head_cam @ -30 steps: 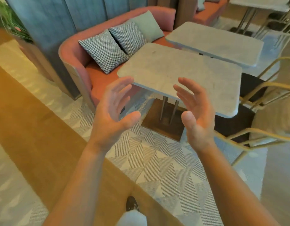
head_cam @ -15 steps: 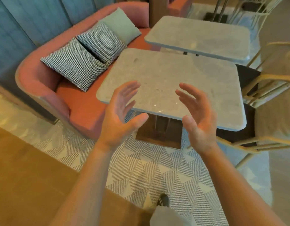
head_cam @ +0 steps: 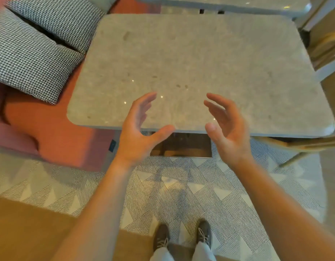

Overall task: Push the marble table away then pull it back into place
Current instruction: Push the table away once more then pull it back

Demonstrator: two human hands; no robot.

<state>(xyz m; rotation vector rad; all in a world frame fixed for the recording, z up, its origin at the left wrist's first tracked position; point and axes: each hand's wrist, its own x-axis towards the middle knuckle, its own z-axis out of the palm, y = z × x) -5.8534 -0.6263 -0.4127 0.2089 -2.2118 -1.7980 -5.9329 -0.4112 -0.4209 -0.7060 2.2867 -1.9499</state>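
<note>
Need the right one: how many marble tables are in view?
2. One marble table fills mid-frame; the second table sits behind it at the top edge. More may be outside view.

Left hand point(head_cam: 136, 136), right hand point(head_cam: 228, 132) nearer marble table point(head_cam: 200, 59)

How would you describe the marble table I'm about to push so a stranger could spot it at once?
Find the orange-red sofa with checked cushions on the left. The marble table stands right beside its seat. Unlike the second table behind it, it is the nearer one, with the left hand and right hand held open at its near edge.
</note>
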